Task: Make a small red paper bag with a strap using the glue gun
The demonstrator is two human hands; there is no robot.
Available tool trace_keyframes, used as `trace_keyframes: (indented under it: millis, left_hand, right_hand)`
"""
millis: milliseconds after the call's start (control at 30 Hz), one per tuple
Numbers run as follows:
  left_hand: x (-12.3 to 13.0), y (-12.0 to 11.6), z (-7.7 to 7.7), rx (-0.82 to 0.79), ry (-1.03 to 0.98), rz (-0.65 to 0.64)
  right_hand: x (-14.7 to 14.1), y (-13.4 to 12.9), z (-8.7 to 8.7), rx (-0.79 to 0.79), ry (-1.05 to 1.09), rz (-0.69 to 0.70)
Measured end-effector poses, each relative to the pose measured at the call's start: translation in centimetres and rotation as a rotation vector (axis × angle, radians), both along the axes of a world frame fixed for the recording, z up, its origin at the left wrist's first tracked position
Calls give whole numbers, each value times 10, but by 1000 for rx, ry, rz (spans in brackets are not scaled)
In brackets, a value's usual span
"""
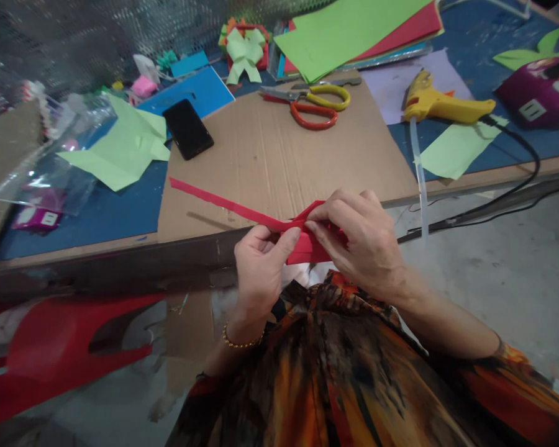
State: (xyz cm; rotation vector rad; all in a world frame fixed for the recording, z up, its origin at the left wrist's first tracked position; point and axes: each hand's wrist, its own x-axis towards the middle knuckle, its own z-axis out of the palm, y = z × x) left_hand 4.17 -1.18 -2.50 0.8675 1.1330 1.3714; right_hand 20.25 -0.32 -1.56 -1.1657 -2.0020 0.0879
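Note:
Near the table's front edge, my left hand (262, 264) pinches a red paper strip (223, 203) between thumb and fingers. The strip's long free end points up and left over the cardboard. My right hand (361, 242) is closed on the strip's other part, where it bends beside a folded red paper piece (307, 249). That piece sits just below the strip, between both hands, and my right fingers partly hide it. Whether strip and piece are joined I cannot tell. Beyond my hands lie scissors (314, 105) with one yellow and one red handle, blades apart.
A cardboard sheet (270, 149) covers the table's middle. On it or at its edge lie a black phone (187, 129) and green paper (125, 143). A yellow glue gun (447, 105) with a trailing cord is at right. Coloured sheets (354, 34) are stacked behind; a red chair (51, 347) stands lower left.

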Motion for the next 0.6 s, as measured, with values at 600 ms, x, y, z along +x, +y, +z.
trace_keyframes:
  millis: [600]
  left_hand:
    - [12, 4, -4, -65, -73, 73]
  right_hand:
    - [3, 8, -4, 19, 65, 78]
